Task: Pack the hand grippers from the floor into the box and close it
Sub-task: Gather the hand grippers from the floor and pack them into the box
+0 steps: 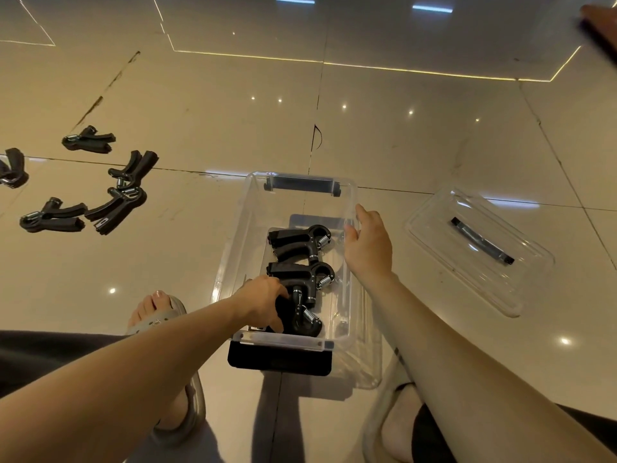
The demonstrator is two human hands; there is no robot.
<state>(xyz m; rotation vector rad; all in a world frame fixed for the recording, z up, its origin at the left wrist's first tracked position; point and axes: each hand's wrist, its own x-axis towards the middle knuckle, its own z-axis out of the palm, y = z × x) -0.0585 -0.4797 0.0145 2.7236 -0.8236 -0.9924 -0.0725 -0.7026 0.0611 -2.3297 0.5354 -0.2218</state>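
Note:
A clear plastic box point(248, 208) stands open on the floor between my feet. Inside it lie three black hand grippers with metal springs: one at the far end point(298, 240), one in the middle point(302, 274), one nearest me point(305, 317). My left hand point(265, 300) reaches into the box and grips the handles of the nearest gripper. My right hand point(367, 242) rests on the box's right rim with its fingers around the edge. Several more hand grippers point(53, 217) lie on the floor to the left. The clear lid point(430, 228) lies on the floor to the right.
The floor is glossy beige tile with dark seams. My feet in grey sandals point(157, 315) flank the box's near end. A black latch flap point(280, 359) hangs from the box's near side. A blurred dark object point(601, 31) shows at the top right corner.

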